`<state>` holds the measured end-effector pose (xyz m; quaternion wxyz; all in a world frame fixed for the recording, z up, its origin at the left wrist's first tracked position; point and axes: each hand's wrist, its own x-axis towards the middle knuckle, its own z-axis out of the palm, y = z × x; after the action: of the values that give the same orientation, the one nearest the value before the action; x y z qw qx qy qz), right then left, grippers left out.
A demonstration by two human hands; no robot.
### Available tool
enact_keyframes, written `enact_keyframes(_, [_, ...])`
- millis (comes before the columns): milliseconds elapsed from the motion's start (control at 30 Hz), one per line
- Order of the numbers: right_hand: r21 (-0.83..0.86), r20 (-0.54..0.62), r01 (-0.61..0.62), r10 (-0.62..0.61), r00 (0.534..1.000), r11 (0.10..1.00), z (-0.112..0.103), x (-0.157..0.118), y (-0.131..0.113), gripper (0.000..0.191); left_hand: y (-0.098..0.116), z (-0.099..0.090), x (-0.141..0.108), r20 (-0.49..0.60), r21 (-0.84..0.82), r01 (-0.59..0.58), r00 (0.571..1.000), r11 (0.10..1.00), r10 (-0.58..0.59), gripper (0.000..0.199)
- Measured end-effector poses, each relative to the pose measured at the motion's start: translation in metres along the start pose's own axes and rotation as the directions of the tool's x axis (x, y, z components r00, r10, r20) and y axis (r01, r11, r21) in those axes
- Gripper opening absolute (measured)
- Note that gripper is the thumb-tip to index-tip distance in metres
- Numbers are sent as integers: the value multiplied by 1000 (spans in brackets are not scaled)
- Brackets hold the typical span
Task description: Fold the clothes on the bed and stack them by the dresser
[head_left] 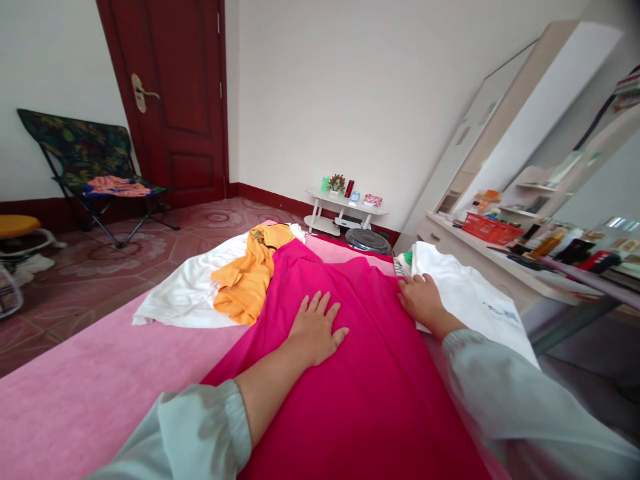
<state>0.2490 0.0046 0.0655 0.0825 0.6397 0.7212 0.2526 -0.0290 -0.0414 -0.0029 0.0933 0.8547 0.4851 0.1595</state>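
The magenta cloth (370, 393) lies spread on the bed (90, 380). The left hand (315, 331) rests flat on it, fingers apart, probably steadying it; the right hand (424, 301) is at its edge, whether pinching I cannot tell.

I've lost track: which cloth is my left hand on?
The magenta cloth, spread in the middle. The orange cloth lies rumpled to its left; white cloths lie farther left and on the right.
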Motion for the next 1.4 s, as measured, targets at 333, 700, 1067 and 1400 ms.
enact_keyframes(333, [-79,109,-22,31,994,997,25,38,-10,31,3,-6,1,44,-42,22,999,999,-20,70])
enact_keyframes(700, [-195,118,-111,136,984,974,-12,36,19,26,6,-5,-3,0,35,22,1000,999,-22,65])
enact_keyframes(1067, [292,31,-125,121,992,948,18,91,-54,47,4,-3,-2,-18,32,14,1000,999,-13,66])
enact_keyframes(1400, [522,-391,77,159,907,849,-13,30,-60,23,3,-4,-3,-58,-12,0,998,1000,-1,65])
